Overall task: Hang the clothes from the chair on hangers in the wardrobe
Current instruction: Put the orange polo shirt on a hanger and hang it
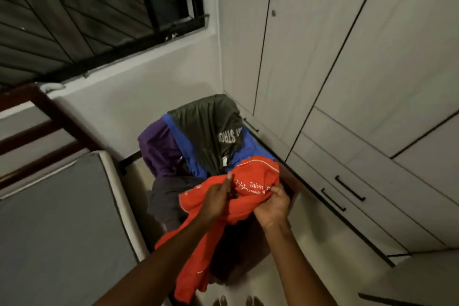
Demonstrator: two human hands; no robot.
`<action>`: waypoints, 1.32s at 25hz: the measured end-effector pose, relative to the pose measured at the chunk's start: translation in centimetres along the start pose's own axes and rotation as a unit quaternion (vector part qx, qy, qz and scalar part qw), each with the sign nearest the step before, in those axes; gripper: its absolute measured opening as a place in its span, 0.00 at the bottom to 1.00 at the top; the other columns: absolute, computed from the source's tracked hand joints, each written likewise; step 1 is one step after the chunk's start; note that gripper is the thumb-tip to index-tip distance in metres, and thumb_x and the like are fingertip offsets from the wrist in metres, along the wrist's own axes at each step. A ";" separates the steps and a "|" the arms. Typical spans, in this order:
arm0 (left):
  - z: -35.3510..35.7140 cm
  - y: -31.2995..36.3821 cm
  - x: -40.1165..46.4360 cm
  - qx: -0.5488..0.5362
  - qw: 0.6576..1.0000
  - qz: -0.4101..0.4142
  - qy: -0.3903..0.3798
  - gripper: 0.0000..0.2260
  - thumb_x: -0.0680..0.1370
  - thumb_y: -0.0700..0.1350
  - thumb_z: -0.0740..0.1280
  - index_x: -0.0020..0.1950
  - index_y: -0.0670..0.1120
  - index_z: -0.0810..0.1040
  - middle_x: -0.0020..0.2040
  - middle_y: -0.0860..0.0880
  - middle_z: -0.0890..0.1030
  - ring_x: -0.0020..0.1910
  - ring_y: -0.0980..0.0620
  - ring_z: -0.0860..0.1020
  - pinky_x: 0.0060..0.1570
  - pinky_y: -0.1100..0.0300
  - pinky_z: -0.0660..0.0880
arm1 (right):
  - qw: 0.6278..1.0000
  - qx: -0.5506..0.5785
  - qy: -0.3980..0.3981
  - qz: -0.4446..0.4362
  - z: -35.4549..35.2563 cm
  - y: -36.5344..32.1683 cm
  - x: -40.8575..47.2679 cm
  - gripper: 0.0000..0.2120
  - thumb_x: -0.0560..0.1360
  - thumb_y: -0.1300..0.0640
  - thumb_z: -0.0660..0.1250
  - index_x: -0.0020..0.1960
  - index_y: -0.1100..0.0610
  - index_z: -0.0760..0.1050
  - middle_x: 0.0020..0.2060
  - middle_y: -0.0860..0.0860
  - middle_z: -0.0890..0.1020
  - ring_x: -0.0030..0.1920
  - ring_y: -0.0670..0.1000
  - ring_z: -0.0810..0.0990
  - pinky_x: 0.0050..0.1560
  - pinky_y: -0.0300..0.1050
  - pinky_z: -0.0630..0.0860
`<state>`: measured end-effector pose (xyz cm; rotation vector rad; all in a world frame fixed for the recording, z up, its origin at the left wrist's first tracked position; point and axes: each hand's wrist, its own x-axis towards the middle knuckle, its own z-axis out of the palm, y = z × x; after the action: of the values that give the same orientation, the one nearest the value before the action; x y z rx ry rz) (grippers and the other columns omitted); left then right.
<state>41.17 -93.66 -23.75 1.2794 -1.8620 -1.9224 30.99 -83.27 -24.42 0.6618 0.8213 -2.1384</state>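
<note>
A chair in the corner is buried under clothes: a dark green shirt (211,126) with white lettering draped over its back, a blue garment (191,154) under it, a purple one (159,146) on the left and a dark one (166,196) in front. Both my hands hold a red shirt (255,176) with white print above the pile. My left hand (216,200) grips its fabric from the left, my right hand (272,205) bunches it from the right. The shirt's tail hangs down to about knee height. The white wardrobe (310,57) stands to the right, doors closed. No hangers show.
A bed with a grey mattress (57,226) and dark wooden headboard (37,117) fills the left. A barred window (99,7) is above it. Wardrobe drawers with black handles (347,189) run along the right. My bare feet (236,300) stand on pale floor.
</note>
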 end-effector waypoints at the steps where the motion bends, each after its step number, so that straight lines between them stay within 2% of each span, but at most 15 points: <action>1: 0.4 2.5 -0.5 0.013 1.000 0.021 -0.016 0.28 0.84 0.60 0.58 0.30 0.47 0.80 0.30 0.49 0.82 0.32 0.58 0.78 0.40 0.63 0.72 | 1.000 0.001 -0.013 -0.016 1.4 -1.7 -1.4 0.14 0.66 0.59 0.60 0.46 0.56 0.82 0.42 0.59 0.85 0.45 0.60 0.84 0.60 0.59 0.75; 5: 3.5 11.4 -1.8 -0.002 0.993 0.091 -0.072 0.30 0.77 0.71 0.61 0.27 0.49 0.75 0.28 0.49 0.77 0.29 0.55 0.73 0.37 0.57 0.68 | 0.993 0.010 -0.050 -0.105 6.6 -8.1 -6.3 0.20 0.60 0.56 0.70 0.52 0.56 0.80 0.47 0.59 0.83 0.47 0.60 0.81 0.64 0.59 0.73; 7: 5.5 16.1 -3.2 -0.063 0.988 0.084 -0.109 0.30 0.69 0.76 0.66 0.32 0.49 0.76 0.30 0.45 0.76 0.28 0.51 0.73 0.32 0.59 0.68 | 0.987 -0.021 -0.057 -0.145 8.2 -11.2 -9.4 0.23 0.56 0.56 0.73 0.51 0.57 0.80 0.46 0.60 0.82 0.44 0.61 0.80 0.58 0.58 0.76; 8: 6.5 18.2 -4.1 -0.092 0.982 0.068 -0.151 0.30 0.68 0.77 0.66 0.35 0.48 0.77 0.31 0.45 0.77 0.28 0.51 0.75 0.32 0.60 0.70 | 0.985 -0.043 -0.054 -0.160 8.6 -12.7 -11.1 0.18 0.59 0.57 0.72 0.49 0.58 0.80 0.44 0.61 0.81 0.41 0.61 0.80 0.51 0.57 0.78; 10: 9.2 21.3 -5.8 -0.096 0.966 0.051 -0.237 0.30 0.73 0.73 0.64 0.48 0.46 0.84 0.42 0.44 0.85 0.38 0.48 0.82 0.40 0.55 0.77 | 0.973 -0.088 -0.045 -0.208 8.3 -15.0 -14.0 0.10 0.66 0.60 0.67 0.46 0.61 0.81 0.41 0.63 0.80 0.37 0.61 0.79 0.40 0.53 0.78; 12: 12.3 23.1 -8.2 -0.065 0.952 0.069 -0.292 0.24 0.75 0.66 0.68 0.56 0.47 0.85 0.52 0.44 0.87 0.46 0.47 0.84 0.47 0.53 0.79 | 0.941 -0.154 -0.039 -0.297 6.8 -17.0 -16.3 0.10 0.66 0.64 0.68 0.45 0.66 0.83 0.40 0.66 0.81 0.39 0.63 0.80 0.42 0.53 0.78; 16: 17.7 25.0 -12.0 -0.131 0.938 0.075 -0.313 0.17 0.76 0.48 0.73 0.58 0.37 0.84 0.56 0.33 0.84 0.43 0.43 0.83 0.42 0.55 0.80 | 0.865 -0.333 -0.052 -0.373 4.6 -19.6 -21.5 0.09 0.66 0.70 0.71 0.46 0.71 0.82 0.41 0.65 0.85 0.41 0.60 0.83 0.47 0.52 0.79; 18: 19.2 25.9 -13.7 -0.150 0.925 0.038 -0.347 0.19 0.80 0.51 0.67 0.55 0.35 0.85 0.49 0.36 0.86 0.41 0.43 0.84 0.42 0.54 0.82 | 0.835 -0.379 -0.062 -0.393 3.5 -21.1 -23.8 0.07 0.65 0.68 0.72 0.43 0.67 0.83 0.39 0.59 0.84 0.39 0.56 0.82 0.45 0.51 0.80; 20: 20.5 26.0 -15.5 -0.166 0.899 -0.002 -0.405 0.23 0.83 0.55 0.62 0.49 0.37 0.87 0.47 0.37 0.86 0.42 0.42 0.85 0.47 0.52 0.83 | 0.833 -0.386 -0.053 -0.392 1.3 -22.9 -26.8 0.10 0.71 0.73 0.67 0.47 0.64 0.83 0.40 0.57 0.83 0.36 0.53 0.82 0.37 0.46 0.82; 22: 22.2 26.3 -17.2 -0.166 0.873 -0.012 -0.458 0.24 0.83 0.56 0.62 0.56 0.36 0.85 0.55 0.35 0.84 0.52 0.39 0.84 0.59 0.46 0.79 | 0.839 -0.341 -0.009 -0.423 -1.7 -25.1 -29.4 0.15 0.74 0.77 0.62 0.52 0.64 0.82 0.45 0.60 0.85 0.34 0.54 0.82 0.28 0.44 0.79; 23: 23.0 26.4 -17.9 -0.170 0.863 -0.007 -0.475 0.24 0.83 0.56 0.62 0.62 0.36 0.83 0.60 0.34 0.82 0.58 0.38 0.82 0.65 0.43 0.76 | 0.821 -0.314 0.031 -0.475 -3.3 -26.2 -30.3 0.14 0.75 0.76 0.62 0.52 0.63 0.80 0.46 0.60 0.86 0.32 0.55 0.81 0.27 0.43 0.77; 25: 24.9 26.7 -19.5 -0.179 0.845 -0.001 -0.504 0.24 0.83 0.54 0.63 0.68 0.36 0.79 0.66 0.35 0.79 0.65 0.38 0.78 0.69 0.42 0.73 | 0.743 -0.292 0.131 -0.588 -6.2 -28.4 -32.2 0.12 0.73 0.71 0.71 0.51 0.58 0.79 0.44 0.54 0.86 0.32 0.55 0.82 0.30 0.45 0.78; 27: 27.3 26.8 -22.1 -0.184 0.824 0.005 -0.536 0.20 0.82 0.51 0.64 0.64 0.38 0.82 0.62 0.37 0.82 0.60 0.41 0.82 0.63 0.45 0.79 | 0.685 -0.341 0.174 -0.620 -8.3 -30.5 -34.4 0.21 0.65 0.60 0.80 0.54 0.48 0.78 0.46 0.46 0.84 0.40 0.50 0.84 0.41 0.46 0.81; 29: 29.6 26.7 -25.6 -0.172 0.814 0.030 -0.554 0.15 0.80 0.48 0.64 0.54 0.41 0.87 0.53 0.40 0.86 0.51 0.45 0.85 0.54 0.51 0.82 | 0.678 -0.380 0.157 -0.609 -10.4 -32.5 -36.4 0.26 0.58 0.48 0.79 0.55 0.42 0.77 0.54 0.45 0.82 0.50 0.45 0.82 0.52 0.43 0.79; 33: 34.8 25.6 -32.5 -0.165 0.790 0.056 -0.587 0.11 0.72 0.47 0.72 0.46 0.41 0.88 0.45 0.42 0.87 0.44 0.47 0.86 0.47 0.54 0.83 | 0.682 -0.373 0.122 -0.617 -16.3 -36.5 -40.2 0.32 0.56 0.49 0.80 0.60 0.54 0.81 0.55 0.56 0.84 0.56 0.53 0.84 0.58 0.51 0.80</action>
<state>27.21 -52.22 8.06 -0.3207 -1.6650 -3.0920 29.47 -34.27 4.11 -0.2110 2.6641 -2.3439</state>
